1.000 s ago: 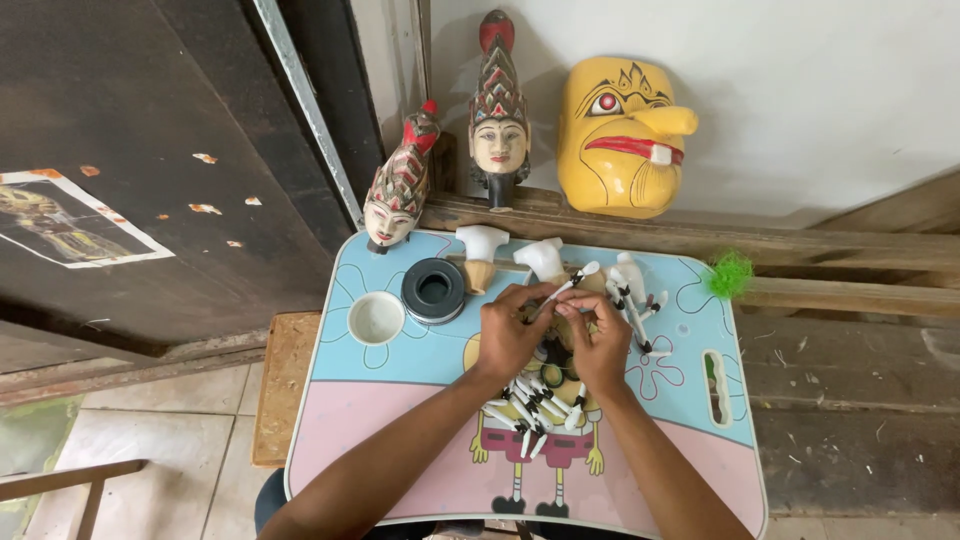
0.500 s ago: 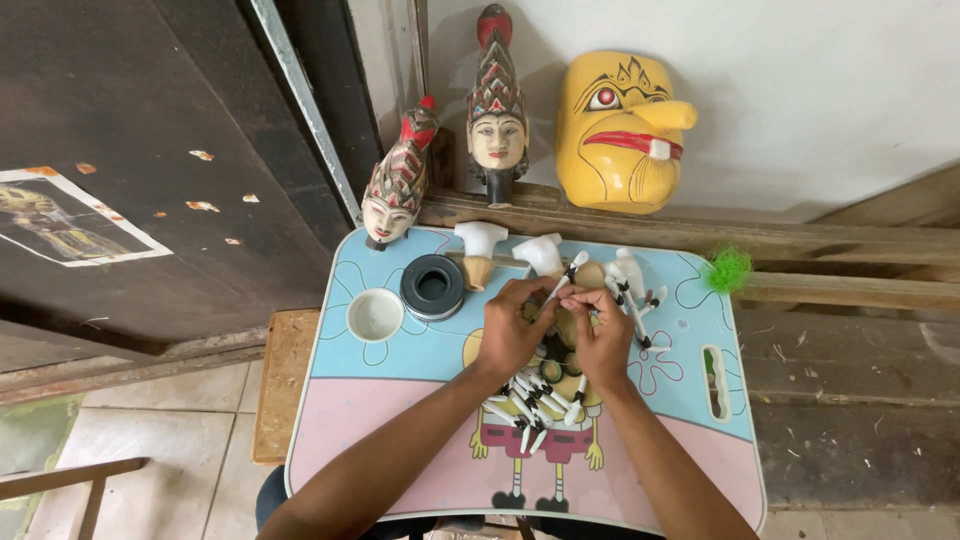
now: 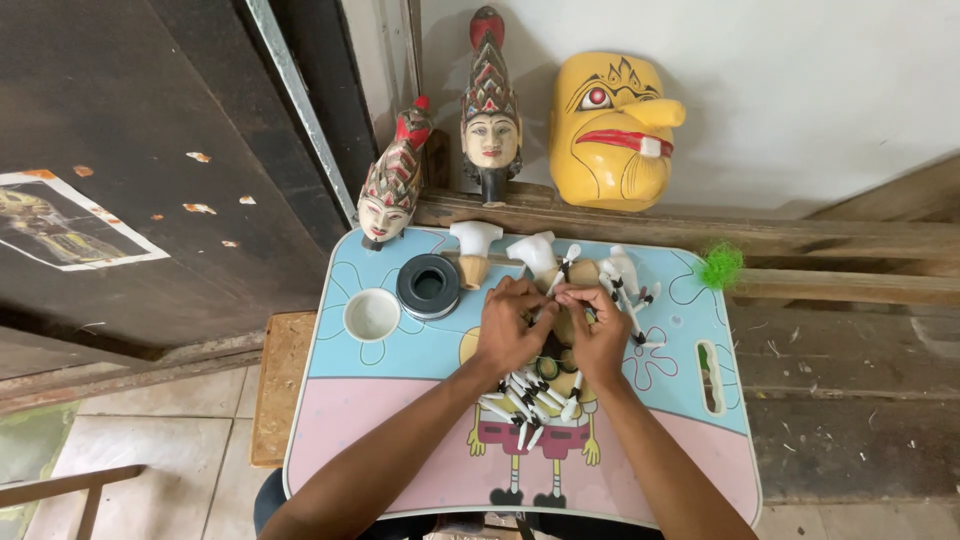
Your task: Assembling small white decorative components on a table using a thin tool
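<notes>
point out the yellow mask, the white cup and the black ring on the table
yellow mask (image 3: 610, 130), head view, on its cheek
white cup (image 3: 371, 314), head view, on its inside
black ring (image 3: 428, 297), head view, on its front rim

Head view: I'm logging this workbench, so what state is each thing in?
left hand: closed on a small piece, touching the right hand
right hand: pinching the same piece
white cup: upright, open
black ring container: flat, open top
white sticks: loose pile under the hands
yellow mask: leaning on the wall
lap table: flat
</notes>
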